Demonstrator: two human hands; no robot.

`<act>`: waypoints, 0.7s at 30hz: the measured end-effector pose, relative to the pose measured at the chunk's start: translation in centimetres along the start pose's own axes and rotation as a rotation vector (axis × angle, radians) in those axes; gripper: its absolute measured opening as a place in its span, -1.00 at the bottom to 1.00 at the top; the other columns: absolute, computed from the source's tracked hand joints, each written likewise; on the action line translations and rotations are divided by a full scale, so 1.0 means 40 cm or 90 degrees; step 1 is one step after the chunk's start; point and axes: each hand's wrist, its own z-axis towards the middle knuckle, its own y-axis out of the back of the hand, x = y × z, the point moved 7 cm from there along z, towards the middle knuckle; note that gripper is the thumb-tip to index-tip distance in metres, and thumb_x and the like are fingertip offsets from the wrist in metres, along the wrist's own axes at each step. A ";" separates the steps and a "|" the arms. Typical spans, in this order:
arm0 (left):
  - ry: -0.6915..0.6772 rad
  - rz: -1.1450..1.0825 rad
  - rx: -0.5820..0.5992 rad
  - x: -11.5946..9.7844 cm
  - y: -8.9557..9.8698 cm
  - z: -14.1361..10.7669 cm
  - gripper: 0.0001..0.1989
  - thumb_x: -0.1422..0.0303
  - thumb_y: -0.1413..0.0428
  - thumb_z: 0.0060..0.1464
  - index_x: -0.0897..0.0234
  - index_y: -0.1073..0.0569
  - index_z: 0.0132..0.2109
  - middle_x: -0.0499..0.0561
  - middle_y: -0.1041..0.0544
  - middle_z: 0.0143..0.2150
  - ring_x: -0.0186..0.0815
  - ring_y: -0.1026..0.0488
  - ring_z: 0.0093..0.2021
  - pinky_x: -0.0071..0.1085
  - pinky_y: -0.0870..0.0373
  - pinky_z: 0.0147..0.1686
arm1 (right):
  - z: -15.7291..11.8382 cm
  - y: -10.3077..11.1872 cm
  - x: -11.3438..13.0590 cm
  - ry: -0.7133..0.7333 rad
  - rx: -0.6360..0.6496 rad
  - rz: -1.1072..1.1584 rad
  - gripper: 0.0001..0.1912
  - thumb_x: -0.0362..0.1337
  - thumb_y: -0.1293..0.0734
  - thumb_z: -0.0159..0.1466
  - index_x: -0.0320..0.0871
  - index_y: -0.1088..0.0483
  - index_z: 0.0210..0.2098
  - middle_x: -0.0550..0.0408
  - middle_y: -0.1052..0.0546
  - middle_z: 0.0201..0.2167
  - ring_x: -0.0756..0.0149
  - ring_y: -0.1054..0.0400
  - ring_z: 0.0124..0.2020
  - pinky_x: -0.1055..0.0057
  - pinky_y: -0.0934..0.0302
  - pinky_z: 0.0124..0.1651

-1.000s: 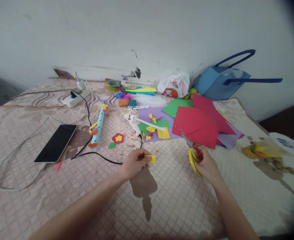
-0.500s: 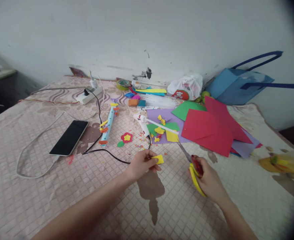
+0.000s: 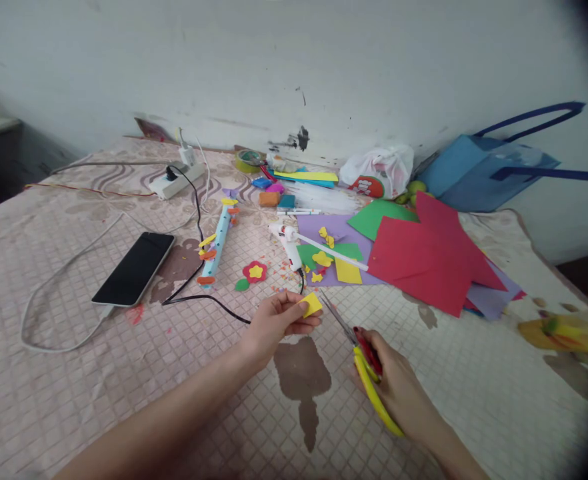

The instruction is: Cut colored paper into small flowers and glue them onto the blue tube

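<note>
Between the thumb and fingers of my left hand (image 3: 279, 321) is a small yellow foam or paper piece (image 3: 313, 305). My right hand (image 3: 385, 373) is closed round the yellow and red handles of a pair of scissors (image 3: 373, 393). The blades point up and left, their tips just right of the yellow piece and apart from it. Beyond my left hand lie a red flower with a yellow centre (image 3: 255, 271) and a green leaf shape (image 3: 243, 285). A white glue gun (image 3: 290, 248) with a glue stick rests behind, near yellow cut-out shapes (image 3: 323, 259).
Red sheets (image 3: 419, 260) and a purple sheet (image 3: 369, 275) spread to the right. At left are a phone (image 3: 135, 269) on a cable, a decorated light-blue strip (image 3: 217, 243) and a power strip (image 3: 177, 181). A blue bag (image 3: 489, 170) stands at the back right.
My right hand has brought the scissors left, so the tips are now near the yellow piece. My left hand has tilted and slightly raised that piece. The view has shifted a little.
</note>
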 end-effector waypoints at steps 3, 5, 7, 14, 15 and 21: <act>-0.002 -0.024 -0.002 -0.004 0.001 -0.004 -0.78 0.35 -0.21 -0.03 0.36 -0.33 -0.32 0.14 -0.58 -0.27 -0.34 -0.54 -0.36 -0.50 -0.46 -0.36 | 0.005 0.001 0.002 0.004 -0.016 0.002 -0.74 -0.17 -0.25 0.15 -0.09 -0.17 -0.19 0.14 -0.40 -0.47 0.28 -0.31 -0.49 0.38 -0.20 -0.42; -0.008 -0.038 -0.007 -0.007 0.004 -0.005 -0.78 0.35 -0.21 -0.04 0.36 -0.33 -0.32 0.12 -0.58 -0.29 -0.34 -0.54 -0.35 -0.50 -0.46 -0.35 | 0.007 -0.001 0.004 0.007 -0.022 -0.007 -0.75 -0.19 -0.26 0.14 -0.09 -0.18 -0.20 0.13 -0.42 -0.47 0.27 -0.32 -0.49 0.38 -0.20 -0.42; -0.018 -0.045 -0.015 -0.011 0.008 -0.005 -0.78 0.35 -0.22 -0.04 0.36 -0.34 -0.31 0.09 -0.57 -0.33 -0.34 -0.54 -0.35 -0.50 -0.46 -0.34 | 0.009 -0.005 0.008 0.011 -0.022 -0.016 -0.75 -0.22 -0.26 0.13 -0.08 -0.18 -0.20 0.12 -0.43 -0.46 0.26 -0.33 -0.49 0.38 -0.20 -0.42; -0.058 -0.076 -0.041 -0.022 0.018 -0.005 -0.81 0.37 -0.20 -0.02 0.36 -0.36 -0.30 0.02 -0.55 -0.37 -0.37 -0.53 -0.33 -0.51 -0.46 -0.31 | 0.015 -0.015 0.022 -0.003 -0.022 -0.038 -0.71 -0.22 -0.26 0.11 -0.09 -0.19 -0.17 0.10 -0.46 -0.42 0.24 -0.35 -0.45 0.39 -0.22 -0.39; -0.063 -0.082 -0.044 -0.024 0.018 -0.006 -0.81 0.37 -0.20 -0.03 0.36 -0.36 -0.31 0.01 -0.55 -0.37 -0.38 -0.53 -0.33 -0.51 -0.46 -0.30 | 0.016 -0.016 0.024 -0.003 -0.020 -0.037 -0.70 -0.22 -0.27 0.11 -0.09 -0.19 -0.16 0.10 -0.46 -0.40 0.23 -0.35 -0.44 0.39 -0.22 -0.38; -0.058 -0.113 -0.058 -0.025 0.022 -0.007 -0.81 0.38 -0.21 -0.05 0.35 -0.34 -0.33 0.04 -0.55 -0.30 -0.34 -0.52 -0.28 -0.47 -0.45 -0.25 | 0.027 -0.003 0.043 0.003 -0.033 0.003 -0.75 -0.27 -0.26 0.10 -0.08 -0.18 -0.22 0.14 -0.43 -0.44 0.29 -0.31 -0.48 0.43 -0.21 -0.41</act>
